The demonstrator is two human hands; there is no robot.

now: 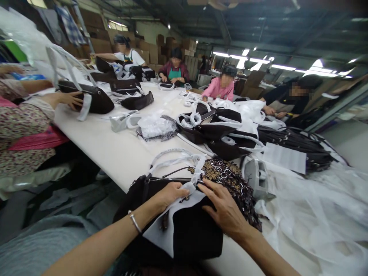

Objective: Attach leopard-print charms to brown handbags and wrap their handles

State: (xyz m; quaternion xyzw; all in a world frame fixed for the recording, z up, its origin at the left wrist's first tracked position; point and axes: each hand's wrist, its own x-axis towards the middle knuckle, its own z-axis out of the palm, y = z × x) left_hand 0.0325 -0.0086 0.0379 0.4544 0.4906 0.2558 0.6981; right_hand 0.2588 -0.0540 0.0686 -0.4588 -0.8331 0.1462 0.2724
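A dark handbag [198, 234] stands at the table's near edge, right in front of me. White wrapping covers its handles [169, 157]. My left hand [171, 194] is closed, its thumb pressing on a white foam sheet [166, 230] that hangs down the bag's front. A dark tassel charm [164, 220] shows partly beside the sheet. My right hand [221, 205] rests with fingers spread on the bag's top edge, near the foot of the wrapped handle. Against the bag's right side lies a heap of dark and gold metal charms [230, 176].
Wrapped dark bags [212, 130] are piled beyond the charms. A grey tape dispenser [255, 176] and clear plastic sheeting [313, 214] lie to the right. A co-worker's hand [71, 100] touches another bag [97, 97] at left. A foam roll [48, 245] sits below left.
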